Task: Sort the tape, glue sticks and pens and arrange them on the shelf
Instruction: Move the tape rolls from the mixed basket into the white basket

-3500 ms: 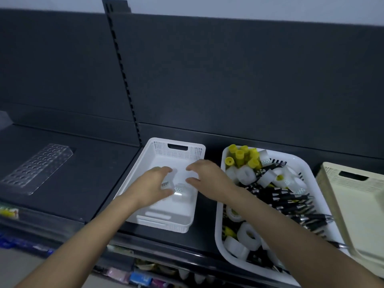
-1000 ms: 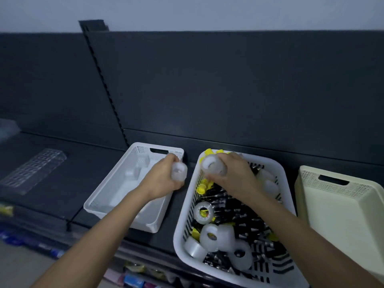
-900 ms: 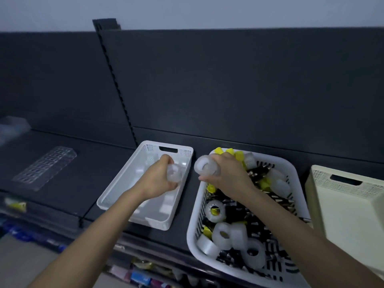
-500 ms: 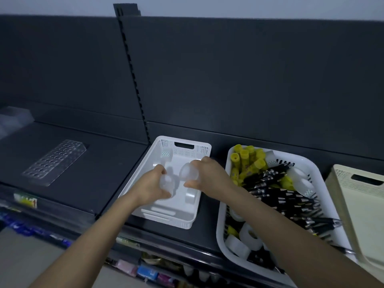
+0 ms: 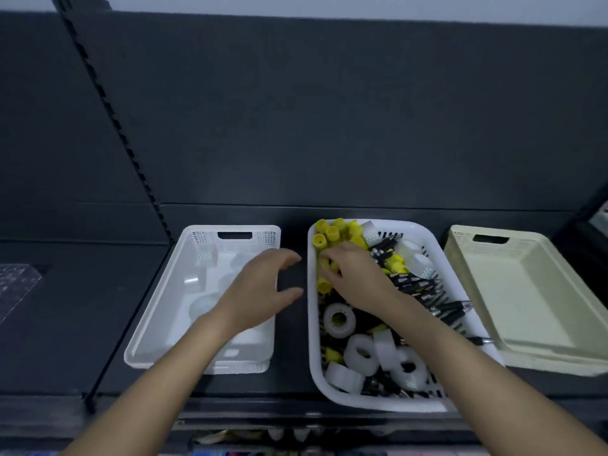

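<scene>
A white slotted basket in the middle holds mixed stock: yellow-capped glue sticks at the back, black pens on the right, clear tape rolls at the front. A smaller white tray to its left holds several tape rolls. My left hand hovers open over that tray's right rim, holding nothing. My right hand reaches down among the glue sticks in the basket, its fingertips buried between them; whether they hold anything is hidden.
A cream tray sits at the right on the dark shelf. A clear perforated plastic piece lies on the left shelf section. A slotted upright divides the back panel. Coloured goods show on a lower shelf.
Both hands carried tape rolls from the basket to the left tray and let them go. My right hand has returned into the basket; my left hand is now empty over the tray's rim.
</scene>
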`<state>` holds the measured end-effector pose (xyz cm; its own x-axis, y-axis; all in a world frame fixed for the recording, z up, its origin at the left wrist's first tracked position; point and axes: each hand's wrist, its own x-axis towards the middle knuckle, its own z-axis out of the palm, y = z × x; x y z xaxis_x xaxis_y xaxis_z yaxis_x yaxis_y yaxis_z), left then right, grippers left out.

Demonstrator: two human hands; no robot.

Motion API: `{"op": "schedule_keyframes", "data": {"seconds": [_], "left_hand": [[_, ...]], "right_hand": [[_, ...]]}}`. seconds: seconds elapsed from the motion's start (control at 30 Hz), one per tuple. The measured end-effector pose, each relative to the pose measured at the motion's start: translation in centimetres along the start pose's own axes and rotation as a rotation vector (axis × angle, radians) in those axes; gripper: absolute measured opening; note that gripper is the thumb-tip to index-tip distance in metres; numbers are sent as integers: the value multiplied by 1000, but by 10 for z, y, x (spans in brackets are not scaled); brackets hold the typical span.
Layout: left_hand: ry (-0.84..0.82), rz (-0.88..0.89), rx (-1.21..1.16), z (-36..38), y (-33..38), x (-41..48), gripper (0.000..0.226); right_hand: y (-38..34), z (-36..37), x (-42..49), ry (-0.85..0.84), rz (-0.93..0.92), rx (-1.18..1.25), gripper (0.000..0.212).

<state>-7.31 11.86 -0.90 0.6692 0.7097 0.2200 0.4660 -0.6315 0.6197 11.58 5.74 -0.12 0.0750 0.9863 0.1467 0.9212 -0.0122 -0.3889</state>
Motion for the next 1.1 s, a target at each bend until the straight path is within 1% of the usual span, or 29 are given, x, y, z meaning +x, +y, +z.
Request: {"op": "schedule_keyframes", "data": {"seconds": [0.1, 0.27, 0.37, 0.43, 0.47, 0.57, 0.63, 0.7, 0.77, 0.87, 0.93, 0.97, 1.03, 1.1], "left_hand": [[-160, 155, 42, 24, 21, 12, 52], [-470, 287, 261, 53, 34, 22, 59], [-549, 365, 467, 63, 35, 25, 55], [-559, 400, 593, 69, 36, 26, 55], [-561, 402, 615, 70, 37, 27, 54], [-527, 379, 536, 69, 36, 30, 46], [-493, 320, 429, 65, 35, 30, 46], [-472, 223, 336, 61, 36, 28, 55], [-408, 163, 200, 58, 43, 24, 57], [-344, 135, -3, 57, 64, 19, 50], [-395, 113, -58, 58, 79, 16, 51], [-451, 117, -32, 61, 85, 16, 53], [-585, 146, 91, 67, 92, 15, 58], [-677, 104, 153, 72, 97, 12, 64]], "right_hand": [[25, -11, -18, 20, 70, -11, 23], [62, -34, -36, 31, 179, -111, 28], [85, -44, -40, -6, 204, -182, 20], [98, -47, -41, -53, 232, -218, 23], [103, -48, -40, -80, 250, -227, 27], [114, -50, -32, -184, 247, -280, 44], [118, -51, -25, -254, 209, -315, 40], [121, -54, -18, -315, 186, -321, 30], [123, -56, -11, -395, 173, -322, 32], [126, -58, -2, -477, 175, -363, 35], [128, -59, -1, -485, 171, -394, 29], [129, -59, -2, -476, 170, -401, 25], [130, -59, -6, -437, 164, -406, 19], [129, -61, -11, -383, 146, -412, 14]]}}
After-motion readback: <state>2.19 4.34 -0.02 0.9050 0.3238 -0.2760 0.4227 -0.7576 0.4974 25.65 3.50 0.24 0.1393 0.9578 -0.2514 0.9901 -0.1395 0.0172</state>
